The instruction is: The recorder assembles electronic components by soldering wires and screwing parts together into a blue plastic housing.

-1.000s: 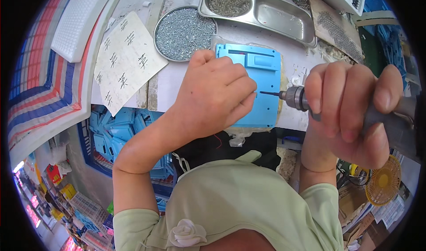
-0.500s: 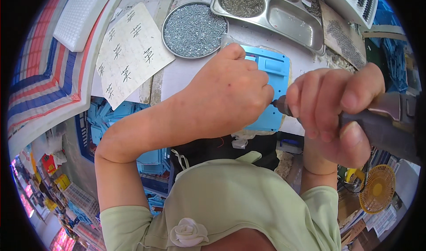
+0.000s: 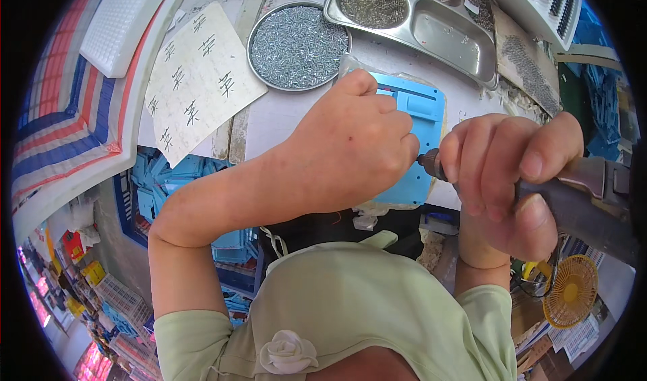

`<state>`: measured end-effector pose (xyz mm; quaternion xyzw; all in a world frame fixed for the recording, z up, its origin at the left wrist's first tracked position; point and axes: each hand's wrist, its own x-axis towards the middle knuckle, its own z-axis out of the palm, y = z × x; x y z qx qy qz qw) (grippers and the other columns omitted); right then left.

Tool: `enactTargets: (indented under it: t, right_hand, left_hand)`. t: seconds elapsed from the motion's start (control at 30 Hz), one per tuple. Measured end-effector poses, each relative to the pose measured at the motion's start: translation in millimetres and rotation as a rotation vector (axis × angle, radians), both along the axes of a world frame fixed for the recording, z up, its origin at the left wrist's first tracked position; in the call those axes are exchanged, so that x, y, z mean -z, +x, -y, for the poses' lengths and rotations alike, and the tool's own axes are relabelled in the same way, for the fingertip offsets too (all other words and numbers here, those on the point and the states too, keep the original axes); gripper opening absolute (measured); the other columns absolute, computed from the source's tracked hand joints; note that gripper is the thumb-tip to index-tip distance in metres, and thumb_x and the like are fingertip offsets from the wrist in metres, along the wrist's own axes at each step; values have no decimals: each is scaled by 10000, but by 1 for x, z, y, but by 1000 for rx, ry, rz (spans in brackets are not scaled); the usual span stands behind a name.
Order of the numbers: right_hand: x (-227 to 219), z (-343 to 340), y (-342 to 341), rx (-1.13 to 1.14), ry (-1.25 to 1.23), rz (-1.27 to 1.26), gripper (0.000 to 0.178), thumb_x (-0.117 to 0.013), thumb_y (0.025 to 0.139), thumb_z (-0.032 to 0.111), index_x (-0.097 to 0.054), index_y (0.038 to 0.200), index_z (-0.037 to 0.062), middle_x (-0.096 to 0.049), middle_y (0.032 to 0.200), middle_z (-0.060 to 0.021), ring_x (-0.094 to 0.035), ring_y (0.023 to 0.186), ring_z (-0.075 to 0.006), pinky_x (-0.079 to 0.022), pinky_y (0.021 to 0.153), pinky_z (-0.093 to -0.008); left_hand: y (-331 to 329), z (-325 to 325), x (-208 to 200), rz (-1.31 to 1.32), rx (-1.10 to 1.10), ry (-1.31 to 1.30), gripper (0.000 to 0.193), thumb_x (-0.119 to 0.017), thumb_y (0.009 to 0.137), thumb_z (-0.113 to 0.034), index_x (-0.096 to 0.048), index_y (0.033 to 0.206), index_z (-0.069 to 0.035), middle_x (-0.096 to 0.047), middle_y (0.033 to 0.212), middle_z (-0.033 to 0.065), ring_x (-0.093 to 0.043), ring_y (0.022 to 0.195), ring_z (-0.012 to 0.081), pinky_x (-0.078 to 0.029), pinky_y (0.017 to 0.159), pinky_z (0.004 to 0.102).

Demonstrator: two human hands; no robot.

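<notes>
A blue plastic panel (image 3: 423,121) with raised ribs and small holes lies in front of me, partly covered by my left hand (image 3: 357,145). That hand is closed with its knuckles up over the panel; its fingertips, and anything they pinch, are hidden beneath it. My right hand (image 3: 505,172) is wrapped round a dark grey electric screwdriver (image 3: 573,202), held sideways. The tool's dark nose points left, right beside the left fist. Whether its bit touches a screw cannot be seen.
Beyond the left hand stands a round metal dish (image 3: 294,89) full of small silvery screws. A steel compartment tray (image 3: 448,40) with more small parts sits behind. A cardboard sheet with handwriting (image 3: 202,88) lies left. Blue panels (image 3: 162,185) fill a crate below; a yellow fan (image 3: 571,290) is lower right.
The view has shifted slightly. My right hand and the screwdriver sit a little lower; the left fist stays over the panel.
</notes>
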<state>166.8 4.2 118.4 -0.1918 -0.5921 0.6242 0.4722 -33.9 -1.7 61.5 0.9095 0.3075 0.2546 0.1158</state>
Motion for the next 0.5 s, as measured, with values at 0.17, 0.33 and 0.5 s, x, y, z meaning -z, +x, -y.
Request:
enactTargets:
  t: [0.17, 0.33, 0.5]
  right_hand:
    - [8, -5, 12, 54, 24, -20, 256, -648, 936, 251, -509, 1133, 165, -514, 645, 80, -499, 547, -92, -461, 638, -305]
    - [8, 8, 25, 131, 24, -17, 259, -647, 925, 248, -516, 1127, 155, -511, 643, 82, -497, 550, -91, -458, 635, -298]
    - [10, 37, 41, 170, -10, -17, 289, -706, 907, 251, -521, 1097, 137, -528, 639, 48, -499, 527, -112, -460, 594, -311]
  left_hand:
    - [-54, -52, 20, 91, -314, 42, 187, -798, 794, -190, -710, 911, -74, -687, 903, 76, -663, 890, 296, -460, 836, 422]
    - [-87, -54, 56, -122, -464, -66, 124, -719, 877, -216, -729, 928, -104, -685, 920, 76, -654, 926, 297, -440, 841, 460]
    - [-91, -62, 62, -118, -631, -38, 121, -644, 933, -183, -682, 906, -72, -671, 907, 113, -645, 897, 334, -442, 803, 478]
